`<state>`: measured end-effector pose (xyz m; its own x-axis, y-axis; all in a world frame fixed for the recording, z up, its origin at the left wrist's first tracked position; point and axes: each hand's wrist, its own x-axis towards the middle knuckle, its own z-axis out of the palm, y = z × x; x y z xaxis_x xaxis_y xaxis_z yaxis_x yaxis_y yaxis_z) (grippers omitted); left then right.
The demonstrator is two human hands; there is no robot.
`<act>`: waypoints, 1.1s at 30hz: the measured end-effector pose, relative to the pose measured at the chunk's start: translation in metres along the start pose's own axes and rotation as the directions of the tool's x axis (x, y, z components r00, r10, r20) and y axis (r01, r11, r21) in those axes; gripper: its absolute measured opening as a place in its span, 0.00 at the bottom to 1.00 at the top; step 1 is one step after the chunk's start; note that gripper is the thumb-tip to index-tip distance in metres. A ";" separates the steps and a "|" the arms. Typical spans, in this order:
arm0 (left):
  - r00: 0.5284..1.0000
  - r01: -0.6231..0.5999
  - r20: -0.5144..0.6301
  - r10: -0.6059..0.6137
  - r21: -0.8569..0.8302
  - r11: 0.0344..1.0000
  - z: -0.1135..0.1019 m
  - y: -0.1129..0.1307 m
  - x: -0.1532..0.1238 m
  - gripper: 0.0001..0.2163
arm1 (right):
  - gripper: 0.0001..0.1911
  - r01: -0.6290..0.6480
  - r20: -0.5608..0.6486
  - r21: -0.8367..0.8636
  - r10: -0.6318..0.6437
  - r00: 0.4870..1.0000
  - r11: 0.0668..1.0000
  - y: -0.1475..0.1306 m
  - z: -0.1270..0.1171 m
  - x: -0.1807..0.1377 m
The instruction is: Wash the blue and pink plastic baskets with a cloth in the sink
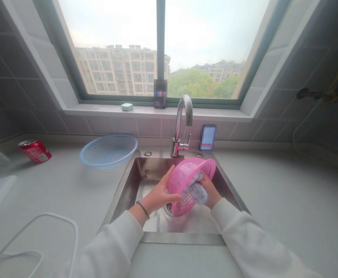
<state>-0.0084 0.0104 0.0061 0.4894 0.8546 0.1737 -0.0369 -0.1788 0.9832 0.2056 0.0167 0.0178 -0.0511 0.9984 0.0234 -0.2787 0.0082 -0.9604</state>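
A pink perforated plastic basket (183, 175) is tilted on its side above the steel sink (150, 189). My left hand (160, 195) grips its left side, the thumb over the rim and the fingers around the outside. In my right hand (211, 191) is a bunched grey-white cloth (196, 189), pressed against the inside of the basket. The cloth hides part of the basket's inner wall, and some of my right fingers are out of sight behind it. Below the basket the drain (169, 209) partly shows.
A chrome faucet (183, 119) rises behind the sink. Left of it stands a blue perforated basket (107, 154); farther left lies a red can (37, 150). A phone (208, 138) leans on the back wall. A white cable (73, 227) loops across the left counter.
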 end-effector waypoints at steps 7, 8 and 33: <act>0.998 -0.059 -0.016 0.060 0.067 0.996 0.001 -0.002 -0.001 0.46 | 0.17 0.010 0.161 -0.187 0.020 0.987 0.982 0.004 0.007 -0.008; 0.998 -0.064 -0.019 0.066 0.072 0.995 0.001 0.000 -0.001 0.45 | 0.17 0.007 0.201 -0.237 0.042 0.979 0.972 0.004 0.008 -0.009; 1.000 0.002 -0.003 -0.002 0.024 1.000 0.005 0.002 0.000 0.47 | 0.20 0.019 -0.050 0.026 -0.018 0.999 0.999 -0.001 0.002 0.000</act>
<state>-0.0037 0.0074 0.0078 0.4869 0.8563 0.1724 -0.0154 -0.1889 0.9819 0.2034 0.0166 0.0191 0.0023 0.9997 0.0262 -0.3047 0.0257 -0.9521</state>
